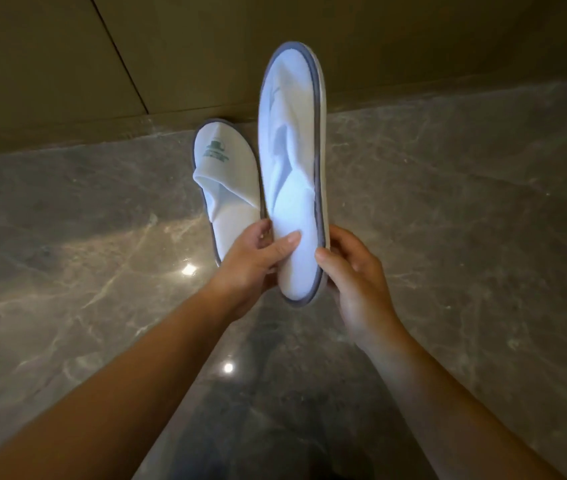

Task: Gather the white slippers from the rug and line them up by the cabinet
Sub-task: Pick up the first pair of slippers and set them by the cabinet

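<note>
One white slipper with grey edging and a green logo (224, 174) lies flat on the marble floor, its toe against the base of the brown cabinet (178, 57). A second white slipper (292, 161) is held up in the air just right of it, tilted on its side with the toe pointing toward the cabinet. My left hand (258, 261) grips its heel from the left, thumb on the insole. My right hand (355, 271) holds the heel from the right and underneath. The rug is out of view.
Glossy grey-brown marble floor (448, 220) spreads in all directions, with two bright light reflections near my left arm. The cabinet front fills the top of the view, with a dark panel seam (119, 53) on the left.
</note>
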Demonstrator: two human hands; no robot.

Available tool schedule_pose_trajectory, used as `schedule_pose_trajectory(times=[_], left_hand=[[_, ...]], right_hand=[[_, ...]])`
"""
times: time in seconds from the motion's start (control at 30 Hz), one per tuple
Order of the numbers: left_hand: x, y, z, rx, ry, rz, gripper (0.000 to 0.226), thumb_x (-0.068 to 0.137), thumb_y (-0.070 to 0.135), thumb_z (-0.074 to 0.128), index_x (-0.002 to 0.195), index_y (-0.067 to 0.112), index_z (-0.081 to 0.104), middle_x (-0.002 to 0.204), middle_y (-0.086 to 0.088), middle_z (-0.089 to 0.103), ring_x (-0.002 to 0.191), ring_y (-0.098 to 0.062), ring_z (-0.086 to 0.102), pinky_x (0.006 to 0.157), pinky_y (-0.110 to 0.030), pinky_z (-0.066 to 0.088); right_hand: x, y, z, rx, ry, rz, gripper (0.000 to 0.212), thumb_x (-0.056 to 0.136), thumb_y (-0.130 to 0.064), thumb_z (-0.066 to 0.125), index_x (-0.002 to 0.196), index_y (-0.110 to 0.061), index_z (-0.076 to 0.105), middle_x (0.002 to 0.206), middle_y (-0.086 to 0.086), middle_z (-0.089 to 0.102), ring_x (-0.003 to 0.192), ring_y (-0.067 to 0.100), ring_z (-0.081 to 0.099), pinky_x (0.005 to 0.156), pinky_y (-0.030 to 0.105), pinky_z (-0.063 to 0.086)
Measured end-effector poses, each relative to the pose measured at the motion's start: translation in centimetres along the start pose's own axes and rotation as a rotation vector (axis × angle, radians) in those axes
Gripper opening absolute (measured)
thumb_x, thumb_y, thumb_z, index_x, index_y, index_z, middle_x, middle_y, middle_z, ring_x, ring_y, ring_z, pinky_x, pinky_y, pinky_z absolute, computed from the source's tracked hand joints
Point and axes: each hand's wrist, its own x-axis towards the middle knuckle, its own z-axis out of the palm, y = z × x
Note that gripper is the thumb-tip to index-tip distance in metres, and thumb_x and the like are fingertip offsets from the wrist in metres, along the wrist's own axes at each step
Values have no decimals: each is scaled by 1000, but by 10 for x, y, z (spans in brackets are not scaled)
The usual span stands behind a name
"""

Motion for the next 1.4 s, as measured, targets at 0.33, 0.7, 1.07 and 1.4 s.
schedule_pose_trajectory(times=[0.33,0.7,1.07,1.4], left_hand=[[-41,-13,-109,222,693,68,35,77,7,61,105,14,41,83,5,58,77,-10,58,60,-28,48],[-44,-46,-164,492,821,-167,68,75,18,66,129,14,24,128,-17,50,110,-31,51,89,-46,47],[-65,-70,-175,1295,401,-112,105,60,54,70,122,48,-14,152,-7,-10,138,-29,-1,113,-51,12],[-38,-54,-182,1304,384,-94,106,64,48,69,137,34,-6,152,-12,-13,139,-34,-7,112,-54,14]], right_hand=[[34,49,55,-448,-10,90,46,77,-9,64,120,-6,48,120,17,56,107,24,53,91,31,42],[71,101,74,-978,47,95,87,66,-30,75,134,-12,24,137,18,36,124,34,37,101,45,35],[81,111,99,-1182,37,106,111,60,-52,72,138,-23,-1,151,21,7,135,41,16,107,55,24],[78,113,98,-1122,43,88,98,67,-33,73,138,-18,8,149,21,10,133,40,17,107,52,27]])
